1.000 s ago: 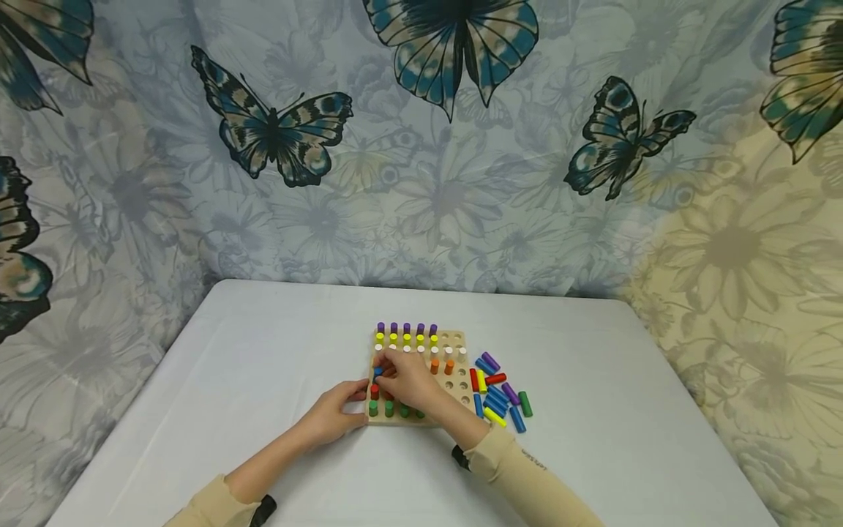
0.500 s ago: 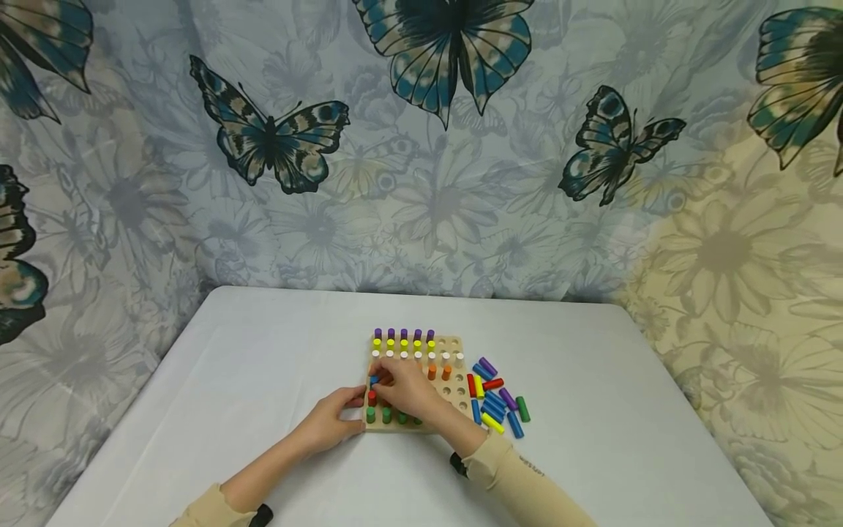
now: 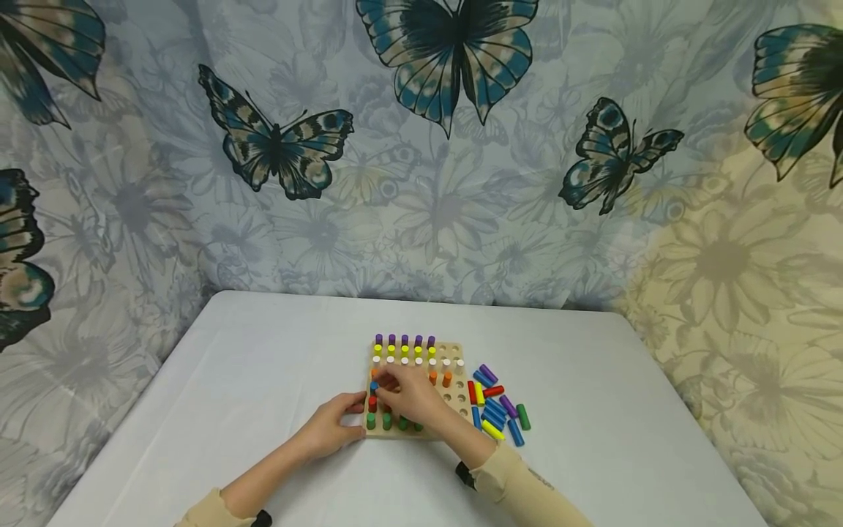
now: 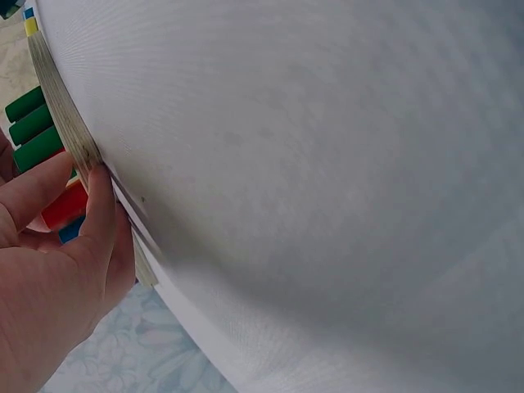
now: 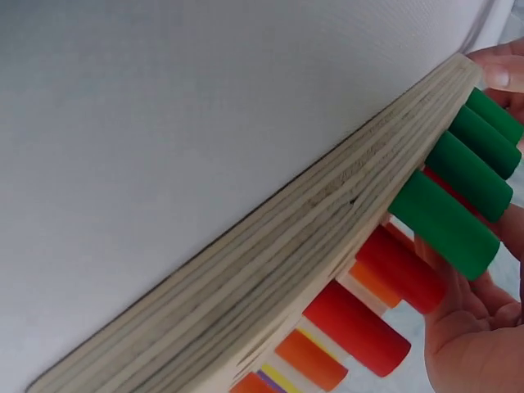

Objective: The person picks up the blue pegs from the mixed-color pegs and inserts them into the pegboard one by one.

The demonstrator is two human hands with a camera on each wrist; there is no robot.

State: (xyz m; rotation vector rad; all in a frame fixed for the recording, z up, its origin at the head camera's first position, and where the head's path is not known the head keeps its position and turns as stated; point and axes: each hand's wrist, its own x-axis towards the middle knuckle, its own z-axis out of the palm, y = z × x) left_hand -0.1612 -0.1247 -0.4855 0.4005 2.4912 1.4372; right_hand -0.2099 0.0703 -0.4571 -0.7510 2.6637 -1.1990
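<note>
A wooden pegboard (image 3: 454, 348) lies on the table with coloured pegs standing in rows. My left hand (image 3: 329, 426) grips its left edge near the front corner, fingers and thumb on the wood. In the left column stands a blue peg (image 3: 374, 386), pinched between the thumb and index finger of my right hand (image 3: 415, 399). Right in front of it is a red peg (image 3: 372, 404), and green pegs (image 3: 386, 421) line the front row. My right hand hides the middle of the board. Green and red pegs (image 5: 356, 327) show close up in the right wrist view.
Loose pegs (image 3: 495, 410) in blue, yellow, red, purple and green lie to the right of the board. A white cloth covers the table (image 3: 283, 351). Behind it hangs a butterfly-patterned backdrop (image 3: 435, 219).
The head view has tilted up slightly, so everything sits lower. My right hand has shifted slightly at the blue peg, baring an orange peg behind it. The left hand stays on the board.
</note>
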